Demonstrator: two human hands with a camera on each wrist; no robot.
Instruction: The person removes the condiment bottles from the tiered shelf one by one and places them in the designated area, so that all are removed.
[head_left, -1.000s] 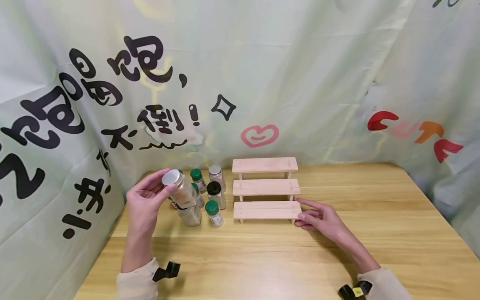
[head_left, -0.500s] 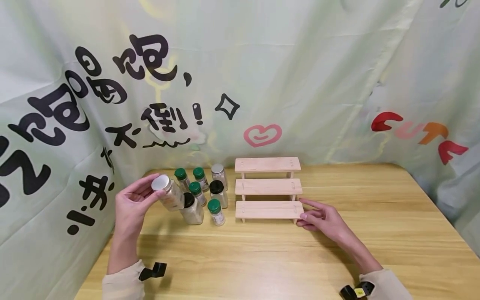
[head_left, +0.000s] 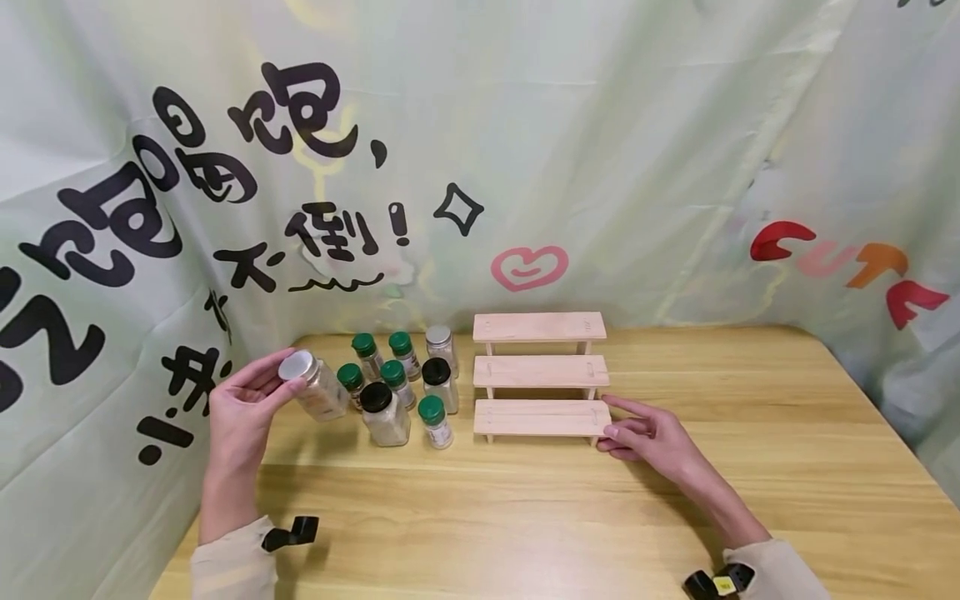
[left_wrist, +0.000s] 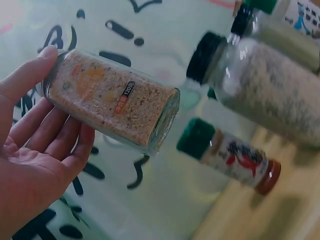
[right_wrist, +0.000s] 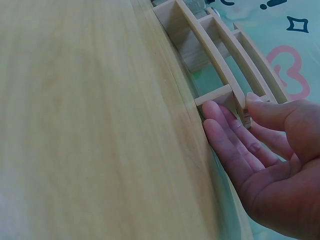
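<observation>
My left hand (head_left: pixel 243 412) holds a glass spice jar (head_left: pixel 322 394) by its silver lid, tilted and off the table. In the left wrist view, this jar (left_wrist: pixel 112 97) shows coarse pale-brown seasoning and an orange label. At the right end of the lowest step of a three-step wooden shelf rack (head_left: pixel 540 371), my right hand (head_left: pixel 652 442) grips the board. The right wrist view has its thumb (right_wrist: pixel 270 112) on the board's top and fingers underneath, beside the leg. Nearest the left hand's jar are a green-capped spice bottle (head_left: pixel 350 382) and a black-lidded jar (head_left: pixel 386 421).
Several other spice containers stand together left of the rack, among them a green-capped bottle (head_left: pixel 436 429), a black-lidded jar (head_left: pixel 439 387) and a silver-lidded jar (head_left: pixel 441 346). They rest on a wooden table (head_left: pixel 525 517). A printed curtain (head_left: pixel 637 167) hangs behind and along the left.
My left hand has moved left with the silver-lidded jar, away from the other containers, uncovering the black-lidded jar and green-capped bottles behind it. The right hand stays on the rack.
</observation>
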